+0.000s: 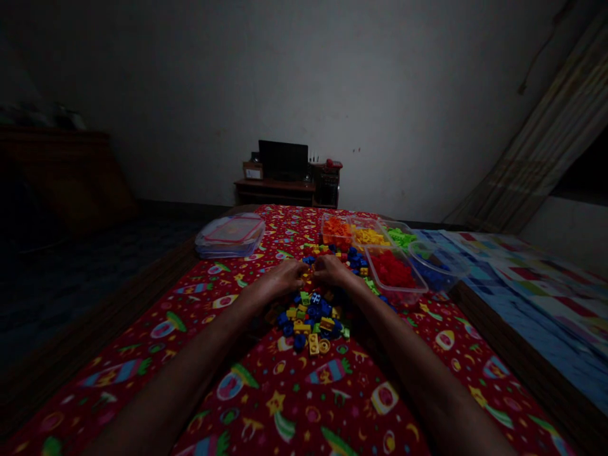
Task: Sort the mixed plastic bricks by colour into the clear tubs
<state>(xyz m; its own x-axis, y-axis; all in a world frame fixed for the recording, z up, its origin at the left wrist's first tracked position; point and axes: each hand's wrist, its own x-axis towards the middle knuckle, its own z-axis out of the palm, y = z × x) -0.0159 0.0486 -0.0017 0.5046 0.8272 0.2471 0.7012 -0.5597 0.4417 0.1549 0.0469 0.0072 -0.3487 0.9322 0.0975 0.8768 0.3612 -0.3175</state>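
Note:
My left hand (291, 275) and my right hand (331, 271) are close together over a heap of toy building bricks (314, 310). Fingers on both hands are curled inward in a pinch; what is between the fingertips is too dark and small to make out. Blue, yellow and green bricks lie loose below the hands, with a yellow brick (313, 344) at the near edge of the pile. More mixed bricks, among them dark blue ones (355, 258), lie beyond and to the right of my right hand.
Clear plastic tubs at the right hold sorted bricks: orange (337, 231), yellow (370, 237), green (400, 238), red (393, 268) and blue (432, 272). Stacked lids (230, 235) lie at the left on the red patterned cloth (280, 405). A monitor (284, 159) stands against the far wall.

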